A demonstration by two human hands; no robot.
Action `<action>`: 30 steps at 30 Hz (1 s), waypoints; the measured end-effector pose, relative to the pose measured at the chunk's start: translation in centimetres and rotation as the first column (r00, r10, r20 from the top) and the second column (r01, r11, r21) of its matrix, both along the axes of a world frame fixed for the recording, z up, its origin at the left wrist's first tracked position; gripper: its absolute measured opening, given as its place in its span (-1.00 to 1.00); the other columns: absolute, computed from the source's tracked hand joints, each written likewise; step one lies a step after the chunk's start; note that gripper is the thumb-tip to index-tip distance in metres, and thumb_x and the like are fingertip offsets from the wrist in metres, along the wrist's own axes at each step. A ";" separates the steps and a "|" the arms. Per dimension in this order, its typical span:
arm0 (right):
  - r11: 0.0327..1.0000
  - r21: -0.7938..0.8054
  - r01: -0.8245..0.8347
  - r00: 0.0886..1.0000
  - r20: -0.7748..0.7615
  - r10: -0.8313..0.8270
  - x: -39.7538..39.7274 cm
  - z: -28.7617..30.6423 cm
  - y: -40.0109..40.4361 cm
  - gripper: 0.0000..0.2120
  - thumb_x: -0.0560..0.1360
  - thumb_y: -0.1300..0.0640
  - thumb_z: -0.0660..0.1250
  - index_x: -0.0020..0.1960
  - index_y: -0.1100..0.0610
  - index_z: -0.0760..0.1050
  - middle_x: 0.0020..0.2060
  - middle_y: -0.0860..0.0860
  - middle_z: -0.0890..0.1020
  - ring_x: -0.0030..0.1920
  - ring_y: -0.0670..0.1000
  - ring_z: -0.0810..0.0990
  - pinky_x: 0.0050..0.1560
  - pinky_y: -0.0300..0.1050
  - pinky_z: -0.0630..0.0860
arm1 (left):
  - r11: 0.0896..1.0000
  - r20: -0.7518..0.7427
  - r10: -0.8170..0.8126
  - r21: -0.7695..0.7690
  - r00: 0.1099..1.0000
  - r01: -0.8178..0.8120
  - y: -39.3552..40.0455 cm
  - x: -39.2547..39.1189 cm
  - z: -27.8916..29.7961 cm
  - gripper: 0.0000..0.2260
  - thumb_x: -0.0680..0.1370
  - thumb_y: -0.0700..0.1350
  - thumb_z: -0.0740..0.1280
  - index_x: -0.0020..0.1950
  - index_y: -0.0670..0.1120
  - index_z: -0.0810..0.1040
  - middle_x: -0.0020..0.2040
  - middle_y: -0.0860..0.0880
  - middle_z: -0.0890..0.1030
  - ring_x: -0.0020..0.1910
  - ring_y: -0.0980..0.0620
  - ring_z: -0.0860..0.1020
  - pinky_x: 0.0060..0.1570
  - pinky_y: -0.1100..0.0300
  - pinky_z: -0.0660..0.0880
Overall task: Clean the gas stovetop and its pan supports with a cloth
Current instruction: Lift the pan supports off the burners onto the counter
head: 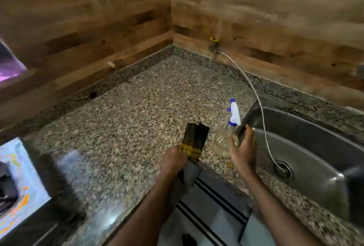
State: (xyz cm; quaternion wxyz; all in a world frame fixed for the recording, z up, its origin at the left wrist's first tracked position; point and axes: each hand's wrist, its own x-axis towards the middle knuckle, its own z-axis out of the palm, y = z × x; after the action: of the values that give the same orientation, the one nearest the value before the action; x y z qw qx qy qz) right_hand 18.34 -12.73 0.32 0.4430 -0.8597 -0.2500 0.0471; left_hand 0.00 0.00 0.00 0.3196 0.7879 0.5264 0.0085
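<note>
The left hand (173, 159) gripped the checked cloth (194, 141) on the granite counter (118, 117) while the right hand (243, 152), fingers loose, neared the spray bottle (226, 137); it wanted a firm grasp round its body, the stovetop (17, 182) lying far left

Cloth (194, 143): dark brown to black, with a yellow check band crossed by dark lines at the gripped end. Spray bottle (224, 141): clear body, white head with blue trigger and blue collar. Counter (122, 127): speckled granite, beige and grey flecks on a darker ground; the raised border strip is darker grey speckle. Walls (88, 19): brown wood-plank pattern in mixed light and dark bands. Sink (307, 147): dull grey steel. Hose (254, 90): white. Valve (213, 43): dark body with a yellow handle. Stove (17, 176): pale blue-white sheen with orange and yellow marks; blurred. Floor (206, 206): light grey with black stripes.
</note>
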 end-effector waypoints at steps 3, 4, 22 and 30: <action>0.998 0.017 -0.058 0.998 -0.017 0.059 1.7 -0.8 1.3 -0.25 0.47 -0.15 0.40 0.50 0.23 0.28 0.37 0.22 0.47 0.35 0.18 0.43 0.32 -0.02 0.37 | 0.997 -0.020 0.058 -0.047 0.998 -0.059 1.1 2.7 -2.0 -0.63 0.56 0.11 0.21 0.18 -0.14 0.48 0.16 -0.17 0.52 0.12 -0.18 0.52 0.08 0.00 0.50; 0.997 -0.008 -0.082 0.996 -0.029 0.081 1.8 -1.2 1.5 -0.31 0.49 -0.07 0.44 0.47 0.24 0.31 0.32 0.21 0.50 0.31 0.17 0.46 0.25 -0.09 0.36 | 0.995 -0.041 0.077 -0.065 0.996 -0.079 1.2 3.2 -2.4 -0.63 0.56 0.11 0.22 0.21 -0.14 0.46 0.17 -0.17 0.50 0.13 -0.17 0.50 0.10 -0.01 0.49; 0.950 -0.118 -0.288 0.958 -0.047 0.284 2.7 -2.0 5.5 -0.38 0.50 -0.33 0.18 0.21 0.20 0.48 -0.10 0.02 0.62 -0.10 0.04 0.59 -0.16 -0.10 0.48 | 0.912 0.191 0.259 -0.371 0.947 -0.175 5.9 6.2 -3.9 -0.90 0.52 -0.09 0.35 0.01 0.00 0.49 -0.06 -0.06 0.62 -0.10 -0.01 0.63 -0.06 0.02 0.63; 0.871 0.005 -0.491 0.871 -0.031 0.490 -3.0 1.6 13.8 -0.62 0.56 -0.06 0.37 0.29 0.10 0.45 -0.07 0.01 0.63 -0.09 0.05 0.57 -0.07 0.00 0.52 | 0.745 0.494 0.663 -0.512 0.563 -0.427 10.8 -3.7 2.3 -0.89 0.59 -0.27 0.27 0.10 -0.21 0.41 -0.03 -0.22 0.55 -0.20 0.01 0.63 -0.24 0.07 0.65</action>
State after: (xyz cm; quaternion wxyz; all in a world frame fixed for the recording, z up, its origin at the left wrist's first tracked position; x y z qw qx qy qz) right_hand 15.30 1.05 1.91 0.4191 -0.7681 -0.4526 0.1719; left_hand -3.65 10.79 2.31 0.5907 0.4610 0.5947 0.2913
